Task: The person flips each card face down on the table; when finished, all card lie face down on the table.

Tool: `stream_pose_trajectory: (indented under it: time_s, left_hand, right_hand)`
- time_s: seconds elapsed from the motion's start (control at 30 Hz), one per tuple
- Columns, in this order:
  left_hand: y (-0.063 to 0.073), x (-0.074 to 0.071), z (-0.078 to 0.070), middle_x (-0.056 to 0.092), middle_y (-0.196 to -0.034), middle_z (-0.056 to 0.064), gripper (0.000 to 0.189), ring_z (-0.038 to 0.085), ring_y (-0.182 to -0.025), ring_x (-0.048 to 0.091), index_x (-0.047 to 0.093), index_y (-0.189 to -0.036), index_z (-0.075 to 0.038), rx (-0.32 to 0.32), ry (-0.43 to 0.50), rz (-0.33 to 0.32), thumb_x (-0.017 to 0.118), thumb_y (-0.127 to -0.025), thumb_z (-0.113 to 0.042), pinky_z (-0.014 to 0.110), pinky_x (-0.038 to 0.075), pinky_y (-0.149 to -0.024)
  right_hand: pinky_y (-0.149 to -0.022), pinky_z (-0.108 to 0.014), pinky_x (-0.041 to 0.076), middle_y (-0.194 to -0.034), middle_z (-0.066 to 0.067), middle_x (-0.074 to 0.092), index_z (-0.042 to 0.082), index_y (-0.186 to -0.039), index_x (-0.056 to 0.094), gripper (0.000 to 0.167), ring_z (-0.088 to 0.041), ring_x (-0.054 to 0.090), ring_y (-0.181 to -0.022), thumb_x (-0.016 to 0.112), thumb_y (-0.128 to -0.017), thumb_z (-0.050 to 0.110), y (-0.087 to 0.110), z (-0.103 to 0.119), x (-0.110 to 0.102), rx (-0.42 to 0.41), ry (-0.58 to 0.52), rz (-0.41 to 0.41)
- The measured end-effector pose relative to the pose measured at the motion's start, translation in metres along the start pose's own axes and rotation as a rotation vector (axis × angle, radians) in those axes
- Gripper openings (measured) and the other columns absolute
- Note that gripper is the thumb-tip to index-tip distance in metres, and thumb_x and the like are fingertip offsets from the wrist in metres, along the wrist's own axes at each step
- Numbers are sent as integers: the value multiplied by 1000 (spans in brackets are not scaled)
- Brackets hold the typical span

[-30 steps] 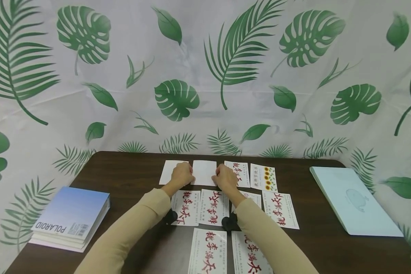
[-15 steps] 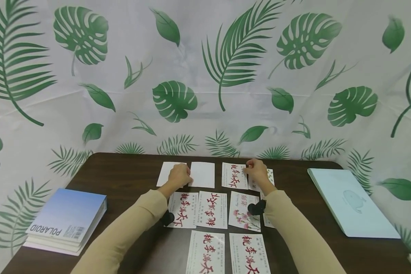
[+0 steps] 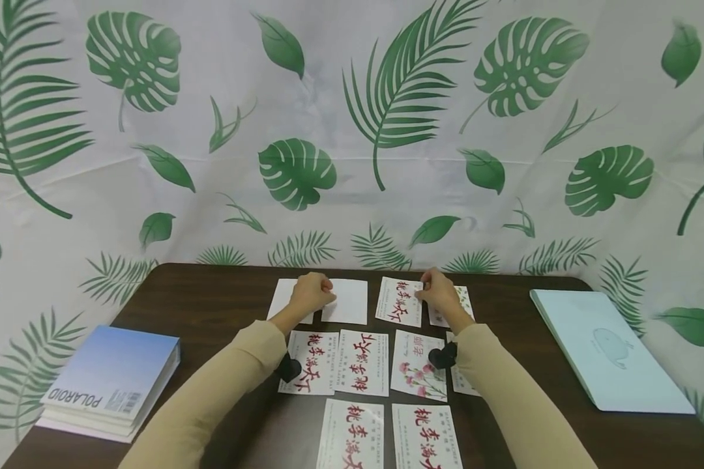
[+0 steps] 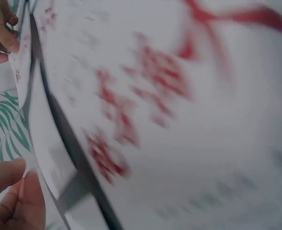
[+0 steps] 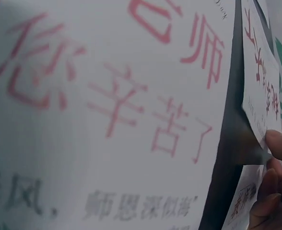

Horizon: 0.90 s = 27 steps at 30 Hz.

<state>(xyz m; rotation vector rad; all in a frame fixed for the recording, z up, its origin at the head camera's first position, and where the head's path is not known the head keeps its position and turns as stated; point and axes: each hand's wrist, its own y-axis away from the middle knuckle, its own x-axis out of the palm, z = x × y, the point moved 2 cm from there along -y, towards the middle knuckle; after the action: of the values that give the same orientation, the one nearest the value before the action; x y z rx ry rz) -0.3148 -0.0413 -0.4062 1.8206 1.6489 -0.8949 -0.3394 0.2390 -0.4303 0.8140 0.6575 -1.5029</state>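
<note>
My right hand (image 3: pixel 440 294) pinches the right edge of a white greeting card with red characters (image 3: pixel 396 301) in the back row; the card sits slightly turned. In the right wrist view, thumb and fingers (image 5: pixel 275 179) meet at that card's corner. My left hand (image 3: pixel 309 294) hovers at the seam between two blank white cards, a left one (image 3: pixel 281 296) and a right one (image 3: pixel 347 303), fingertips right at the right one's edge. Its thumb and finger (image 4: pixel 31 199) are bent with a gap between them in the left wrist view. A card with a leafy border (image 3: pixel 465 298) is partly hidden behind my right hand.
Nearer rows hold several cards, among them a pink-flower card (image 3: pixel 418 374) and red-lettered ones (image 3: pixel 352 433). A blue Polaroid album (image 3: pixel 114 368) lies left on the dark table (image 3: pixel 211 296), a pale blue whale-printed album (image 3: pixel 616 358) right. A leaf-patterned cloth (image 3: pixel 211 215) hangs behind.
My right hand went from the right blank card to the red-lettered card, pinched its right edge and turned it slightly. The right blank card shifted a little left beside my left hand.
</note>
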Motion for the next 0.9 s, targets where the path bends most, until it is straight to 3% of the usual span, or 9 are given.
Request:
stream_pose_trajectory:
  time_s: [0.17, 0.37, 0.53, 0.7, 0.9]
  left_hand:
    - [-14, 12, -24, 65, -94, 14, 26, 19, -73, 66, 64, -105, 5, -22, 246, 60, 69, -82, -6, 23, 56, -61]
    - [-24, 37, -46, 63, -102, 18, 31, 25, -87, 65, 61, -113, 6, -50, 431, 94, 67, -84, -2, 25, 57, -68]
    - [-29, 53, -51, 65, -103, 18, 32, 27, -92, 64, 61, -115, 3, -49, 458, 30, 67, -84, -2, 25, 57, -71]
    - [-36, 59, -55, 69, -91, 12, 25, 19, -79, 64, 67, -105, 0, -52, 427, -80, 71, -81, -3, 21, 54, -62]
    - [-39, 65, -56, 66, -84, 10, 21, 10, -67, 57, 68, -100, 1, -107, 524, -87, 70, -79, 3, 20, 54, -57]
  right_hand:
    - [-63, -33, 40, -85, -8, 53, 5, -96, 48, 23, -23, 51, -74, 67, -83, 8, -3, -7, -4, -57, -40, -90]
    - [-66, -31, 43, -83, -10, 56, 3, -92, 51, 20, -24, 55, -78, 67, -80, 2, -1, -4, -7, -161, -133, -161]
    - [-66, -26, 42, -83, -9, 54, 2, -94, 51, 19, -21, 52, -77, 66, -82, 0, 2, 5, -5, -214, -180, -142]
    - [-66, -26, 43, -84, -9, 55, 2, -94, 51, 19, -20, 52, -77, 66, -83, 0, 1, 7, -5, -221, -205, -125]
    - [-64, -25, 43, -84, -11, 58, 0, -97, 55, 19, -22, 55, -77, 67, -82, 3, 8, 7, -4, -156, -248, -181]
